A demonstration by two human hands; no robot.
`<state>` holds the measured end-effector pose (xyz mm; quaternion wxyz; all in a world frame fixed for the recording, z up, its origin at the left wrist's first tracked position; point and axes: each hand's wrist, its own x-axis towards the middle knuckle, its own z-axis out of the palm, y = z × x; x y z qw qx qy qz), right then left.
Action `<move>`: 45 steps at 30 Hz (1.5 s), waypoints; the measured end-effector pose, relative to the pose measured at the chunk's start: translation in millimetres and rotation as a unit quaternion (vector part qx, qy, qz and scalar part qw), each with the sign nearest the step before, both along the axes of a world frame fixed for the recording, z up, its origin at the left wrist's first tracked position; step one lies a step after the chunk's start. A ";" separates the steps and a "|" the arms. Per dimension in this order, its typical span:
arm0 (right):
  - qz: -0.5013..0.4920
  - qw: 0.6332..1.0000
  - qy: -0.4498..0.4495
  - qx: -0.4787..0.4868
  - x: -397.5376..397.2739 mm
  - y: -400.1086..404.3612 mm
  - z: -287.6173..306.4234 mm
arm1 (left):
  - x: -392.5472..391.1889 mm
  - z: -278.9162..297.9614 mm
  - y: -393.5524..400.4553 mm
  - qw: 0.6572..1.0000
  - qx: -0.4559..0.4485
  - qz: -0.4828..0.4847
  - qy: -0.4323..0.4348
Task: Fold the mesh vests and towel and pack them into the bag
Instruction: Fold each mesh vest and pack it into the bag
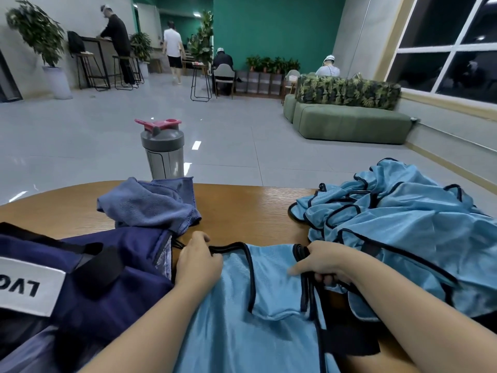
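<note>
Head view: left hand (pixel 197 261) and right hand (pixel 324 263), palms down, each pinch a black-trimmed strap of the light-blue mesh vest (pixel 269 297) spread between them; navy bag (pixel 107 278) just left, towel (pixel 153 203) beyond.

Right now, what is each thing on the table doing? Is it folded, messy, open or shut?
Vest: spread flat, held by both hands.
Left hand: grips the vest's left shoulder strap.
Right hand: grips the vest's right shoulder strap.
Vest pile: crumpled, not folded.
Towel: bunched up, not folded.
Bag: lying beside the vest; opening unclear.
Shaker bottle: upright, flip cap open.
</note>
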<state>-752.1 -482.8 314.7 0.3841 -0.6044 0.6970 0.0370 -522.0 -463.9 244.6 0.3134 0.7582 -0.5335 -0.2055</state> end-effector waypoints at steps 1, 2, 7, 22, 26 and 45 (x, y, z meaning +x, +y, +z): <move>-0.021 1.000 -0.020 0.000 -1.6 1.3 -0.7 | 0.9 3.7 -3.0 0.999 0.040 -0.005 -0.003; -0.036 0.999 -0.039 0.008 -3.2 3.0 0.6 | 2.6 9.2 -6.6 0.997 0.080 -0.018 -0.014; -0.033 0.996 -0.045 0.071 -6.2 9.6 11.8 | 2.3 56.0 -10.1 0.961 0.228 -0.093 -0.129; 0.075 0.918 -0.137 -0.364 -26.7 58.0 19.7 | 34.5 78.0 44.6 0.971 -0.086 -0.134 0.181; 0.197 0.860 -0.141 -0.450 -48.3 110.1 13.4 | 50.7 87.5 107.3 0.950 -0.098 -0.297 -0.005; 0.251 0.907 0.050 -0.335 -40.4 220.8 -28.8 | -43.2 -3.0 173.6 0.848 -0.168 -0.451 -0.223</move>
